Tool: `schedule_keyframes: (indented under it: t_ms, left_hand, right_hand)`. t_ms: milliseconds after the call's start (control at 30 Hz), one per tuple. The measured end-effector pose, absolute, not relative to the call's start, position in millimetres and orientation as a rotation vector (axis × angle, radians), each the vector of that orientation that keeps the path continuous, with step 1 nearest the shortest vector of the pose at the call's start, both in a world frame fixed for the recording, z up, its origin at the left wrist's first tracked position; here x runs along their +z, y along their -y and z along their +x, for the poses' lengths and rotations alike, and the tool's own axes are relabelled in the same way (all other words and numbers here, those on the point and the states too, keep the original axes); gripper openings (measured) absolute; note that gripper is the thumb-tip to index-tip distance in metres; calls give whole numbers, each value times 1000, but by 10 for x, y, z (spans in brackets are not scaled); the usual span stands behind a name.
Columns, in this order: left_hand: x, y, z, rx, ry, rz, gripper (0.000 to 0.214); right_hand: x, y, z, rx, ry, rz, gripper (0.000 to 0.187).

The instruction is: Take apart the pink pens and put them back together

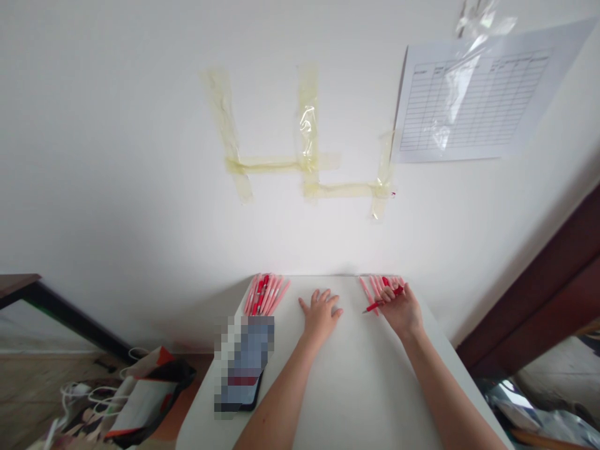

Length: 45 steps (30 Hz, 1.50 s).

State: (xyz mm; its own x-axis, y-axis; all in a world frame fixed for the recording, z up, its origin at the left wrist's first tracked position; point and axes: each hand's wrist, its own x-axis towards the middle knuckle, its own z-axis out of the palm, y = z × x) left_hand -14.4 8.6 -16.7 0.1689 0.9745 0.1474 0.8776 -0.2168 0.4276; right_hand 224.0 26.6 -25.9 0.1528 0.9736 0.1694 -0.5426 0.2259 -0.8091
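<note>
My left hand (321, 315) lies on the white table (356, 375) with its fingers spread and nothing in it. A red pen (374, 307) is in my right hand (400, 307), its fingers curled round the barrel and its tip pointing left. Just behind that hand lies a row of pink pens (365, 287) with a red one among them, partly hidden by my fingers. To the left of my left hand is another bunch of pink and red pens (266, 295), side by side at the table's far left corner.
A phone (244, 369), blurred out in part, lies along the table's left edge. The white wall (140, 156) stands right behind the table, with yellowed tape (307, 125) and a printed sheet (469, 100) on it. Bags and cables (140, 394) sit on the floor at left.
</note>
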Motion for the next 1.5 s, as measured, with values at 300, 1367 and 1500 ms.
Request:
schedule_keyframes:
  t_ms: [300,1367,1500]
  left_hand:
    - [-195,-94,-152,563,-1793,2240,39]
    - [-182,-98,-143,477,-1814,2258,40]
    - [-178,-95,-143,479,-1814,2251,41]
  right_hand:
    - [-260,-252,2283,1275,801,-619,32]
    - [-203,-214,2251,1497,445,-403,23]
    - [-187,-204,2224,1501,425,-396,30]
